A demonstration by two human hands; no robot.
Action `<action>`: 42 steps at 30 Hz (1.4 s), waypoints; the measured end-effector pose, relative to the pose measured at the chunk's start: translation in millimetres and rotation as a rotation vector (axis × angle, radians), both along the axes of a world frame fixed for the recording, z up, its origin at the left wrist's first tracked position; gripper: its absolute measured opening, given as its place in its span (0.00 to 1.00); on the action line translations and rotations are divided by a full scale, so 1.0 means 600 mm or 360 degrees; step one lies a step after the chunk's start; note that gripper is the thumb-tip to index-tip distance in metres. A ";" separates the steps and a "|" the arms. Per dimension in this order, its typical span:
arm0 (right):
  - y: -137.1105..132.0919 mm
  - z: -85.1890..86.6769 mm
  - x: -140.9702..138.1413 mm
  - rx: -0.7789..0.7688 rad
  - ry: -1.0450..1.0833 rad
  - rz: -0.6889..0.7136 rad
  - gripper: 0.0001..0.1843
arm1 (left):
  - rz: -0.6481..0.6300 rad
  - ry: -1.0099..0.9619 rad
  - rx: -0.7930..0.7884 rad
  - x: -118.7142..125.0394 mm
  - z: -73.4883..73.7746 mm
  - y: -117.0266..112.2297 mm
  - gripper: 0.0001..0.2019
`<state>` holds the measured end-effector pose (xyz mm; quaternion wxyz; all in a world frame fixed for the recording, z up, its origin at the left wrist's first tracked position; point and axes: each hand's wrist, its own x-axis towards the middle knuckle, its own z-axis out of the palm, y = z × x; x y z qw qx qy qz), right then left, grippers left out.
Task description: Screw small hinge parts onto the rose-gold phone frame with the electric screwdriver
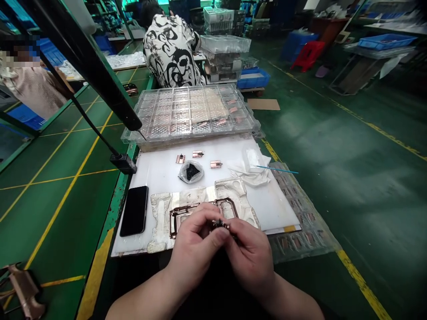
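My left hand [196, 242] and my right hand [250, 249] meet above the front of the white board. Between their fingertips they pinch a small copper-coloured part with a dark piece on it [220, 223], mostly covered by the fingers. Behind and below them, a copper-coloured frame [173, 220] lies in a worn whitish foam holder [160, 222]. Farther back sits a small plastic bag [191, 172] of tiny black pieces. Near it lie copper-coloured parts: one on the left [180, 158], one at the back [198, 154] and one on the right [215, 164].
A black phone [134, 211] lies at the board's left. Crumpled white wipes [255, 175] and a thin blue stick [278, 169] are at the right. Clear compartment trays [187, 111] are stacked behind. A black lamp arm [86, 66] slants overhead. Two other people sit farther off.
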<state>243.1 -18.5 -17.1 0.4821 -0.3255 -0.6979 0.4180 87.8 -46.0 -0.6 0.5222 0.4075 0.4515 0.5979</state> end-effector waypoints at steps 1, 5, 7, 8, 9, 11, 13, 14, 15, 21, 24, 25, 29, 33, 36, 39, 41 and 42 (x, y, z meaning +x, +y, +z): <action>0.001 0.002 0.003 -0.0040 -0.0008 -0.0040 0.09 | -0.0021 0.0033 -0.0012 0.000 0.004 0.002 0.10; 0.018 0.013 0.018 -0.0061 -0.0104 0.0058 0.05 | 0.0049 0.0268 -0.0025 -0.019 0.017 0.015 0.05; 0.038 0.013 0.029 0.0089 -0.0209 0.0051 0.05 | 0.0126 0.0644 0.0068 -0.045 0.027 0.031 0.05; 0.050 0.010 0.036 0.0195 -0.0289 -0.0023 0.06 | 0.0167 0.0904 0.0139 -0.062 0.031 0.041 0.05; 0.062 0.005 0.042 0.0302 -0.0404 -0.0118 0.07 | 0.0192 0.1203 0.0216 -0.080 0.035 0.053 0.06; 0.084 -0.011 0.054 0.0455 -0.0689 -0.0273 0.08 | 0.0209 0.1749 0.0352 -0.115 0.040 0.081 0.07; 0.100 -0.027 0.060 0.0489 -0.0921 -0.0280 0.10 | 0.0093 0.2112 0.0402 -0.142 0.038 0.110 0.08; 0.104 -0.035 0.061 0.0472 -0.0981 -0.0260 0.10 | -0.0005 0.2223 0.0399 -0.151 0.035 0.123 0.08; 0.106 -0.041 0.060 0.0449 -0.1008 -0.0242 0.11 | -0.0122 0.2294 0.0385 -0.156 0.031 0.136 0.07; 0.105 -0.050 0.050 0.0297 -0.1024 -0.0241 0.14 | -0.0814 0.2198 0.0406 -0.149 0.017 0.185 0.07; 0.108 -0.049 0.049 0.0255 -0.1029 -0.0233 0.15 | -0.0928 0.2082 0.0444 -0.144 0.015 0.196 0.08; 0.109 -0.048 0.049 0.0247 -0.1035 -0.0231 0.15 | -0.0948 0.2058 0.0445 -0.144 0.015 0.199 0.09; 0.109 -0.045 0.049 0.0235 -0.1085 -0.0224 0.15 | -0.1006 0.2110 0.0454 -0.141 0.014 0.209 0.08; 0.108 -0.042 0.048 0.0262 -0.1160 -0.0223 0.15 | -0.1071 0.2275 0.0484 -0.133 0.018 0.215 0.07; 0.107 -0.043 0.046 0.0314 -0.1221 -0.0234 0.14 | -0.1135 0.2328 0.0508 -0.126 0.024 0.222 0.08; 0.107 -0.044 0.044 0.0395 -0.1293 -0.0257 0.13 | -0.1222 0.2364 0.0543 -0.122 0.032 0.231 0.10; 0.106 -0.043 0.043 0.0449 -0.1343 -0.0265 0.13 | -0.1271 0.2378 0.0570 -0.120 0.037 0.236 0.10; 0.106 -0.041 0.042 0.0473 -0.1367 -0.0267 0.13 | -0.1289 0.2385 0.0584 -0.120 0.040 0.237 0.11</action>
